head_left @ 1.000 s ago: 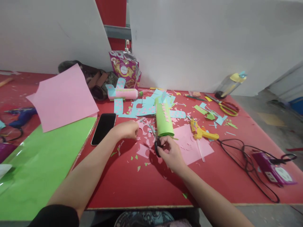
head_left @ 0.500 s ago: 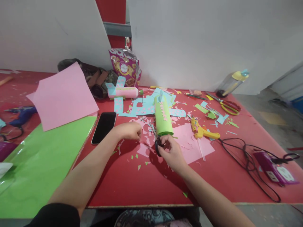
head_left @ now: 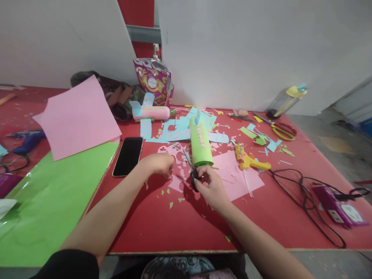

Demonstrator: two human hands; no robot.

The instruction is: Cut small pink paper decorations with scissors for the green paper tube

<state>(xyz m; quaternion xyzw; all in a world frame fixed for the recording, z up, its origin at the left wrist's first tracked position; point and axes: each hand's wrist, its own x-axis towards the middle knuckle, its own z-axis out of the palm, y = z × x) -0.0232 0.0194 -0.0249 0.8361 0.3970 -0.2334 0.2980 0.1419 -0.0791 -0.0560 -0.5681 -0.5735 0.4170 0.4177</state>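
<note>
My right hand (head_left: 213, 186) grips black-handled scissors (head_left: 194, 180) by their loops, blades angled up and to the left. To the left of them, my left hand (head_left: 165, 166) is closed over the pink scraps; whatever its fingers pinch is too small or hidden to make out. A green paper-covered cylinder (head_left: 201, 149) with a strip of pink cutouts lies just beyond the scissors. Pink paper (head_left: 245, 182) lies under and beside it. Small pink and green clippings are scattered between my hands.
A black phone (head_left: 128, 157) lies left of my left arm, beside pink sheets (head_left: 78, 116) and a green sheet (head_left: 58, 201). On the right are a yellow glue gun (head_left: 251, 162), its looping cord, a purple box (head_left: 338, 205) and large scissors (head_left: 280, 131). A pink bottle (head_left: 155, 112) lies behind.
My left hand has shifted slightly down, toward the table, its fingers still closed. My right hand and the scissors stay about where they were.
</note>
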